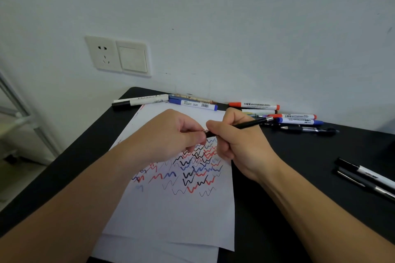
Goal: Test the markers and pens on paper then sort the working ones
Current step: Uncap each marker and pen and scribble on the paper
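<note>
A white sheet of paper (171,209) covered with red, blue and black squiggles lies on the black table (299,177). Above it my right hand (239,145) grips a slim black pen (248,124) whose rear end points right. My left hand (171,136) pinches the pen's front end; the tip is hidden between the fingers. Several markers lie at the back left (149,100) and several more markers and pens at the back right (292,116). Two pens (367,177) lie at the right edge.
A wall with a socket and switch plate (117,55) rises behind the table. A second sheet (171,252) shows under the first near the front. The table's left edge (64,168) drops off to the floor.
</note>
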